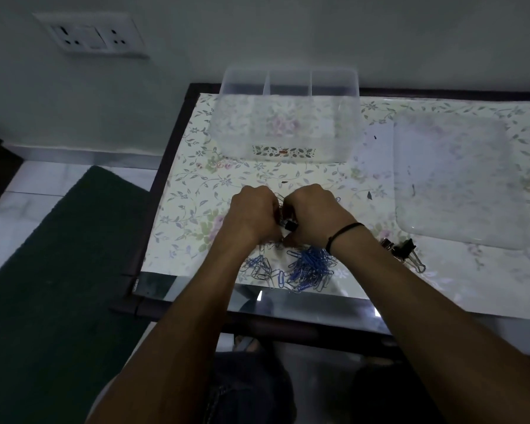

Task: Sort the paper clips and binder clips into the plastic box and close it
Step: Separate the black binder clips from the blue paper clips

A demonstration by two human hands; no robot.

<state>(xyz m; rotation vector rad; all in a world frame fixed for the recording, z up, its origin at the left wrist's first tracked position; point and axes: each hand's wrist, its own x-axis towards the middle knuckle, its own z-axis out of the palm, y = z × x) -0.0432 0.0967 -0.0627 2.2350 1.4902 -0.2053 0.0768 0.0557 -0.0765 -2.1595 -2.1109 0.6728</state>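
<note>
head view: left hand [253, 214] and right hand [314, 214] knuckle to knuckle at frame centre, fingers curled over a black binder clip [290, 225] and tangled wire; exact grip hidden. blue paper clips [311, 267] heaped just below, near table's front edge. two more binder clips [403, 250] lower right. clear plastic box [288, 117] upper centre, three compartments, looks empty. lid [453, 175] at right. risk: snagged paper clips dragged off front edge, or carried into the wrong compartment.
</note>
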